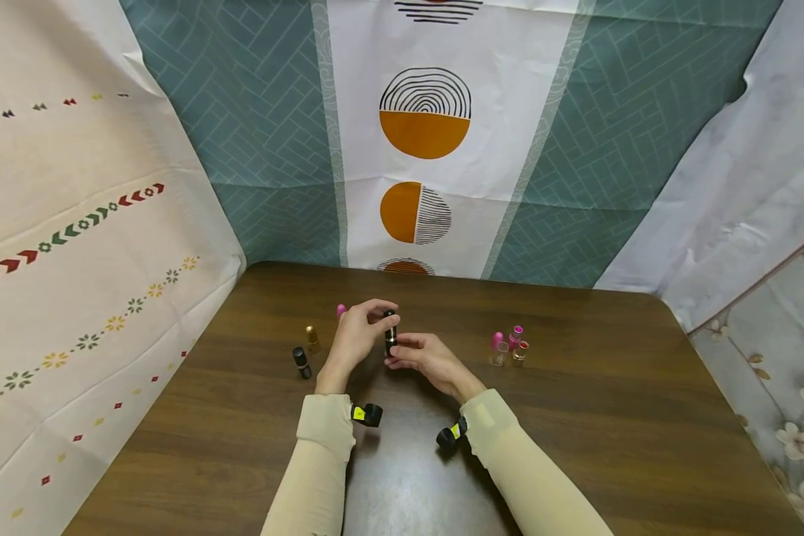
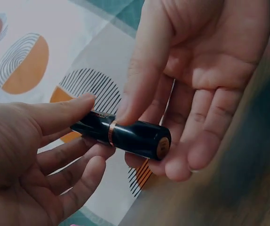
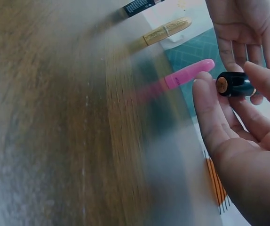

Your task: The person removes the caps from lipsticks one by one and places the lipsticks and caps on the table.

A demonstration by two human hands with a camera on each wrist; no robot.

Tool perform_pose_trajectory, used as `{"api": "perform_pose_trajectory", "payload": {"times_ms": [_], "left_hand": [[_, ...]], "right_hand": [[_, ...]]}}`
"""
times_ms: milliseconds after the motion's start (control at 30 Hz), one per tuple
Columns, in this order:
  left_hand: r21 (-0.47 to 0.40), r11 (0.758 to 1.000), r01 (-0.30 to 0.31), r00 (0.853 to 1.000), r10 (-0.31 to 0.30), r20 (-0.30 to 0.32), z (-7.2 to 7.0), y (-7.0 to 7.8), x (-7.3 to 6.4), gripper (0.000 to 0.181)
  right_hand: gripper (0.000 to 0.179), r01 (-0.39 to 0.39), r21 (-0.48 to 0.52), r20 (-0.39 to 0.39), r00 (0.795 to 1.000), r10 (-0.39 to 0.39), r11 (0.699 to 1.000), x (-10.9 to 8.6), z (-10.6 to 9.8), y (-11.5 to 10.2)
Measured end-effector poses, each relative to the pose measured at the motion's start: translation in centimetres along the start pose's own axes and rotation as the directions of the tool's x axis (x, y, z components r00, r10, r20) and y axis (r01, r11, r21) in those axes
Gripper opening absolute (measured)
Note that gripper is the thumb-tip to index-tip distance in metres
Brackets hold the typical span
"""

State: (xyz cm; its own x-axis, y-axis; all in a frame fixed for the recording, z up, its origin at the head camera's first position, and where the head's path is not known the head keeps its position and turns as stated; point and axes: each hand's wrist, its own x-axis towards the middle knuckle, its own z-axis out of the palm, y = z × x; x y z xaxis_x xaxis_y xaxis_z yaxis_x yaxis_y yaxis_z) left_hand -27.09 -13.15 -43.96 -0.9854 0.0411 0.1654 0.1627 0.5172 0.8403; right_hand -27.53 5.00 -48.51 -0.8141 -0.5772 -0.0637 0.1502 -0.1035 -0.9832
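Both hands hold an upright black lipstick (image 1: pixel 391 336) with a gold band, over the middle of the table. My left hand (image 1: pixel 356 333) pinches its upper part between thumb and fingers. Around the lower part, my right hand (image 1: pixel 434 360) has its thumb and fingers. A round label shows on the lipstick's base (image 2: pixel 163 148) in the left wrist view. Left of the hands stand another black lipstick (image 1: pixel 301 362) and a gold lipstick (image 1: pixel 312 338). A pink lipstick (image 3: pixel 190 73) is partly hidden behind my left hand in the head view.
On the brown wooden table (image 1: pixel 596 387), to the right, stands a small cluster: a pink-topped piece (image 1: pixel 496 340), a bright pink lipstick (image 1: pixel 515 338), a small clear piece (image 1: pixel 499 353) and a red-topped piece (image 1: pixel 520 353). A patterned cloth (image 1: pixel 275 134) hangs behind the far edge.
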Motion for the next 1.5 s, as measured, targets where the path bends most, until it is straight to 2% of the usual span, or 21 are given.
{"api": "perform_pose_trajectory", "payload": {"times_ms": [167, 300, 433, 533, 667, 867, 1033, 1300, 1500], "left_hand": [[-0.036, 0.998, -0.042, 0.999, 0.042, 0.002, 0.7, 0.0, 0.1, 0.024], [-0.123, 0.991, -0.058, 0.998, 0.062, 0.026, 1.1, 0.1, 0.2, 0.024], [-0.251, 0.967, -0.039, 0.997, 0.056, 0.059, 1.5, 0.3, 0.1, 0.027], [-0.309, 0.951, -0.018, 0.997, 0.042, 0.071, 1.8, 0.4, 0.1, 0.027], [-0.334, 0.942, 0.004, 0.997, 0.022, 0.074, 2.4, 0.5, 0.2, 0.024], [-0.372, 0.927, 0.038, 0.994, 0.005, 0.112, 3.0, 0.6, 0.2, 0.024], [-0.391, 0.92, 0.035, 0.99, 0.021, 0.139, 3.1, 0.8, 0.3, 0.026], [-0.43, 0.9, 0.068, 0.972, 0.038, 0.233, 4.1, 1.1, 1.1, 0.028], [-0.474, 0.873, 0.111, 0.947, 0.053, 0.318, 5.2, 2.1, 2.2, 0.027]], "right_hand": [[0.039, 0.015, 0.01, -0.026, 1.0, -0.015, 1.0, -0.4, -0.5, 0.1], [0.041, 0.018, 0.035, -0.032, 0.999, -0.017, 0.999, -0.7, -0.9, 0.2], [0.041, 0.022, 0.073, -0.046, 0.999, -0.019, 0.997, -1.0, -1.3, 0.2], [0.041, 0.028, 0.08, -0.06, 0.998, -0.024, 0.996, -1.3, -1.5, 0.2], [0.04, 0.029, 0.074, -0.08, 0.997, -0.023, 0.997, -1.7, -1.9, 0.2], [0.04, 0.042, 0.067, -0.095, 0.995, -0.036, 0.997, -2.4, -2.3, 0.3], [0.041, 0.056, 0.059, -0.082, 0.995, -0.051, 0.997, -3.0, -2.6, 0.0], [0.04, 0.047, 0.048, -0.093, 0.995, -0.043, 0.998, -4.0, -3.9, -0.3], [0.042, 0.058, 0.036, -0.12, 0.991, -0.053, 0.998, -5.1, -5.0, -0.7]]}}
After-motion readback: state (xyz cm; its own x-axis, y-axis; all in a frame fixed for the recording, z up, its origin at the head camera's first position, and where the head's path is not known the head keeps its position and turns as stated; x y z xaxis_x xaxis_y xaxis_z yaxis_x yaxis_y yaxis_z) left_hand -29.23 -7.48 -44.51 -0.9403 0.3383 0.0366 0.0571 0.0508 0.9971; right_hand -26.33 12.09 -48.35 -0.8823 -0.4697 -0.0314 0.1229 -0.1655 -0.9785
